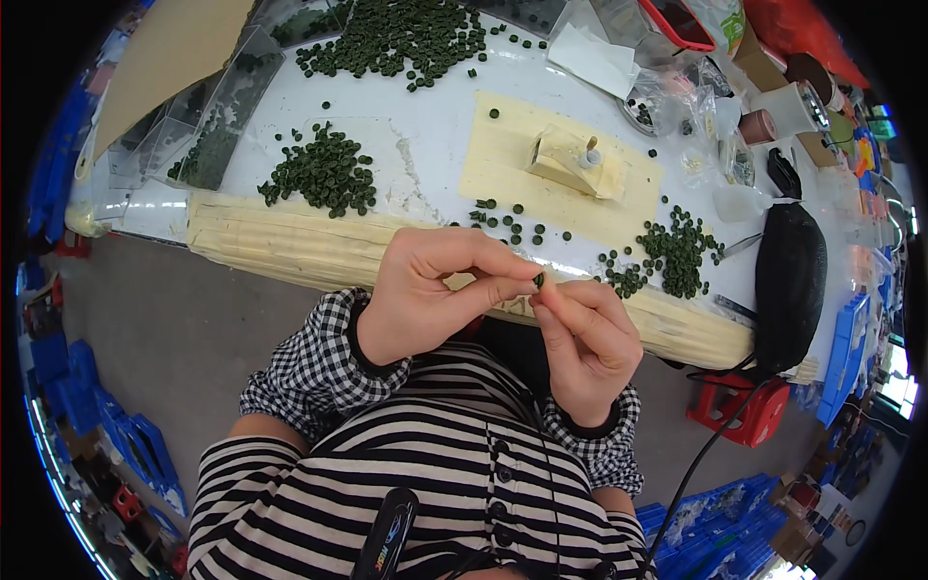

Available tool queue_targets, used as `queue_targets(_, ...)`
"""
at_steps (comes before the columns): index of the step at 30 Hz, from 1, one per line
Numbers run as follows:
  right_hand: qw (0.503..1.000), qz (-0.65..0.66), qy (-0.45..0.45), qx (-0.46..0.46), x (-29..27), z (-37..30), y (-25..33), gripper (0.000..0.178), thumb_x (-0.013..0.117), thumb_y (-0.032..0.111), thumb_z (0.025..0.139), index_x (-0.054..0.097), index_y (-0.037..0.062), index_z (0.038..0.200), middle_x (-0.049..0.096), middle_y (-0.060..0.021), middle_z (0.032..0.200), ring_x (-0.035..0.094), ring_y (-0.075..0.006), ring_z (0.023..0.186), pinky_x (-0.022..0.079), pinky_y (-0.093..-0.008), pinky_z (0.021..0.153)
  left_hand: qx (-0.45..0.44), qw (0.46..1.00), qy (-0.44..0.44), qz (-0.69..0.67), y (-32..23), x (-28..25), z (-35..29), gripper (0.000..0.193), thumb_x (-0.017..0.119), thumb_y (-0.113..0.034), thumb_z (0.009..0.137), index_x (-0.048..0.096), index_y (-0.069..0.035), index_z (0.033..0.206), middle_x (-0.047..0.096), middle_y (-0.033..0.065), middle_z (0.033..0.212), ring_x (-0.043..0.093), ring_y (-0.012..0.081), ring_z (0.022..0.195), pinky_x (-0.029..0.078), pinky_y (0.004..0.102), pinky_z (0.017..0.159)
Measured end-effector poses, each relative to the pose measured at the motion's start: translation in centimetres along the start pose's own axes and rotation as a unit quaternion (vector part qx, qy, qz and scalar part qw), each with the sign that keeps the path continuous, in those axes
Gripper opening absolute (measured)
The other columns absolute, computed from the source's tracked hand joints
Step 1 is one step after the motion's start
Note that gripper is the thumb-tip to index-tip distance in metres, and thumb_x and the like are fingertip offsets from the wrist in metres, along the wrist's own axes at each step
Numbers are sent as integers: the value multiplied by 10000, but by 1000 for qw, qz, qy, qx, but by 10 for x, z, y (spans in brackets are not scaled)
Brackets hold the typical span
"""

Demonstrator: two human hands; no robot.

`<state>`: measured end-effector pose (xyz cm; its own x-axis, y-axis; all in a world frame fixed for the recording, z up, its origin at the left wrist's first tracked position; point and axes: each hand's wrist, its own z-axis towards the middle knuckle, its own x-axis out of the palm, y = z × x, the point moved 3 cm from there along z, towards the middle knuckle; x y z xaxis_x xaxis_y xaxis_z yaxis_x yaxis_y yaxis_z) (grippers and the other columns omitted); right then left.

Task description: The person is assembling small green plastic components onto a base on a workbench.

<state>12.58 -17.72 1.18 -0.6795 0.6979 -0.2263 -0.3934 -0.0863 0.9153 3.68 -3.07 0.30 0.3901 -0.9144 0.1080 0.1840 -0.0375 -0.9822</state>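
Just above the table's near edge, a small dark green round piece (pixel 538 280) is pinched between the thumb and forefinger of my left hand (pixel 416 290). My right hand (pixel 592 343) meets it from the other side, its fingertips pressed together against the piece; whether something else is in them is hidden. Loose green pieces of the same kind lie beyond my hands: a pile (pixel 324 174) to the left, a smaller pile (pixel 681 253) to the right, and a few scattered pieces (pixel 512 228) between them.
A large heap of green pieces (pixel 391 39) lies at the back. Yellow tape covers the table edge (pixel 290 237). A taped block with a small peg (pixel 578 164) stands on a yellow sheet. Clear bins (pixel 227 106) are at left; a black pouch (pixel 791 280) and spools (pixel 759 127) at right.
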Motion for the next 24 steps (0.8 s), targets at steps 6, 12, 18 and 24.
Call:
queue_targets(6,997,-41,-6,-73,-1,4,-1,344,685,-119,765,700,13,1083,637,-82,850,599,-136,692,478,-217,600,-24,999,3,-36,4,-2,0,150,661,46,840,700,19,983,696,117,907,657,125,801,514,214,684)
queue_targets(12,997,-31,-4,-64,-1,4,0,348,685,-117,766,699,14,1088,641,-84,854,601,-136,696,479,-217,601,-2,999,0,-44,4,-1,0,156,667,26,846,700,18,998,697,110,910,658,109,786,513,200,669)
queue_targets(18,995,-47,-3,-84,-1,5,2,350,689,-108,766,697,14,1093,639,-86,848,605,-144,695,487,-222,600,-31,998,5,-45,0,-1,0,156,653,71,834,698,26,976,691,125,905,652,136,803,510,226,699)
queue_targets(24,993,-61,4,-97,-2,5,0,351,694,-107,760,698,13,1090,635,-85,843,606,-148,694,495,-228,603,-34,999,5,-36,0,-1,-1,161,642,91,832,696,29,971,687,132,897,652,152,812,512,237,710)
